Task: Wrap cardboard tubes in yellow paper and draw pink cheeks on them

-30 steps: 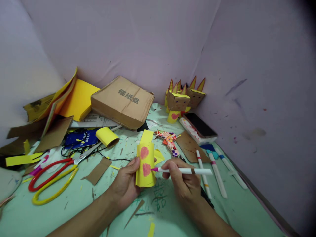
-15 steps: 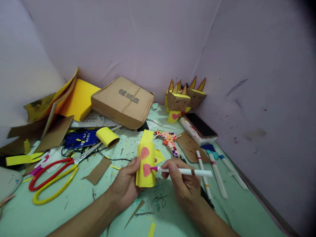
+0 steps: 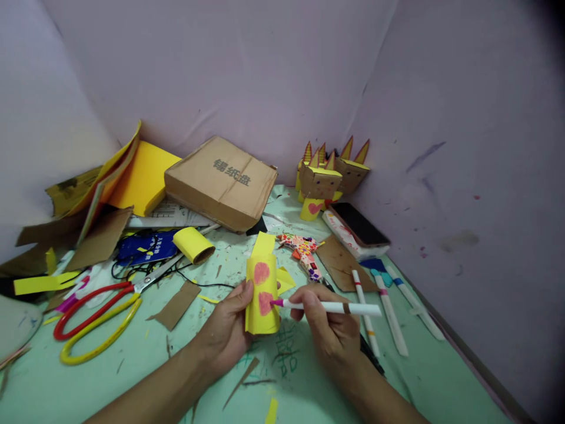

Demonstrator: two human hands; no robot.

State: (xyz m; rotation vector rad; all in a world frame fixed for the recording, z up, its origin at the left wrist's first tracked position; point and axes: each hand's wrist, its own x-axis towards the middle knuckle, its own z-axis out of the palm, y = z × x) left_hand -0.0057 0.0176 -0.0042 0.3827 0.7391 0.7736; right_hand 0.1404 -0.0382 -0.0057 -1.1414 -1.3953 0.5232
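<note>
My left hand (image 3: 232, 327) is closed around a yellow paper tube (image 3: 261, 321), thumb on its left edge and fingers behind it. Two pink-red patches are coloured on the tube's front, one above the other, and a yellow strip (image 3: 263, 244) rises at its top. In my right hand (image 3: 329, 324) is a white marker (image 3: 338, 307) with a brown band, held in a pen grip. Its pink tip meets the right edge of the lower patch. Behind, a second yellow paper tube (image 3: 193, 245) lies on the green table cover (image 3: 150, 377).
Scissors (image 3: 99, 321) with red and yellow handles lie at left. A cardboard box (image 3: 220, 182) and yellow sheets (image 3: 152, 176) stand behind. A patterned glue gun (image 3: 304, 253), several markers (image 3: 392, 315), a phone (image 3: 359, 224) and cardboard figures (image 3: 322, 182) are to the right.
The view has shifted very slightly. Both hands keep their grips, and the marker tip stays at the lower patch's right edge.
</note>
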